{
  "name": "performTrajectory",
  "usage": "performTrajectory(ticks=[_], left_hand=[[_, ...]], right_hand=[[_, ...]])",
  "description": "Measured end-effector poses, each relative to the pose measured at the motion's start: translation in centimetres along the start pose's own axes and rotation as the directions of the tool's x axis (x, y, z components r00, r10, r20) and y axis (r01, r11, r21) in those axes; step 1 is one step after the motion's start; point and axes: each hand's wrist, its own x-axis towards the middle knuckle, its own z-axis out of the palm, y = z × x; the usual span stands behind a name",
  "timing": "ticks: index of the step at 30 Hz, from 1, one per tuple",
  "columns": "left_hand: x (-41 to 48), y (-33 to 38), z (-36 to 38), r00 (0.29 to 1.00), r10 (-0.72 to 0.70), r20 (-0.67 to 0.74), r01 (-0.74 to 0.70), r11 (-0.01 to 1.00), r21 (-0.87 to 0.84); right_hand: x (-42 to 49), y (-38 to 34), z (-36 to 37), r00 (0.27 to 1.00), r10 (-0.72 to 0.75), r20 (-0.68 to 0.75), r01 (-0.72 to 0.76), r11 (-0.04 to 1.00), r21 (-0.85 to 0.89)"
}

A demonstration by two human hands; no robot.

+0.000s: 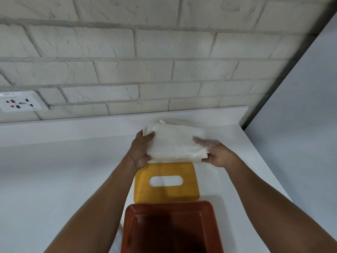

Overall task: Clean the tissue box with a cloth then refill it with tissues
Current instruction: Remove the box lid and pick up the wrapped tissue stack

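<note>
Both hands up over the worktop (54, 170), holding one tissue pack (175, 143) between them. It is a white stack in clear plastic wrap.

Left hand (141, 150) grips the pack's left end, thumb on top and fingers curled underneath. Right hand (218, 156) grips the right end, thumb on top under a loose bit of the wrap. Its fingers are hidden below the pack.

The pack sits level-ish, above the far edge of the lid (182, 192). Can't tell whether it touches the worktop behind.

The lid is yellow with an oval slot. It lies flat on the worktop, off the box and just beyond it.

The tissue box (169, 205) is red-brown and open-topped. It sits nearest the camera between the forearms. The inside is in shadow and nothing is visible in it.

Wall socket (20, 101) is on the white brick wall (164, 52), far left. A plain grey panel (300, 106) closes off the right side.
</note>
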Motion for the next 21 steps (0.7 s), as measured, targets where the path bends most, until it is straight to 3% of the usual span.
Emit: performTrajectory(ticks=[4,11,15,17,21], left_hand=[[-0.5,0.4,0.3,0.999,0.041,0.005,-0.041,0.999,-0.009],[-0.5,1.3,1.4,0.967,0.235,-0.094,-0.217,0.961,0.173],[-0.2,2.1,1.5,0.957,0.250,-0.146,-0.230,0.963,0.141],[-0.2,2.3,1.2,0.958,0.249,-0.138,-0.230,0.963,0.142],[-0.5,2.3,0.3,0.981,0.186,-0.060,-0.181,0.980,0.077]], right_hand=[[-0.1,-0.1,0.4,0.999,-0.048,0.014,0.049,0.999,-0.023],[-1.2,-0.1,2.1,0.975,-0.220,0.001,0.220,0.975,0.033],[-0.7,0.0,2.9,0.939,-0.293,-0.178,0.268,0.951,-0.151],[-0.2,0.0,2.7,0.936,-0.271,-0.224,0.260,0.962,-0.077],[-1.3,-0.3,2.1,0.996,-0.082,-0.033,0.087,0.971,0.222]])
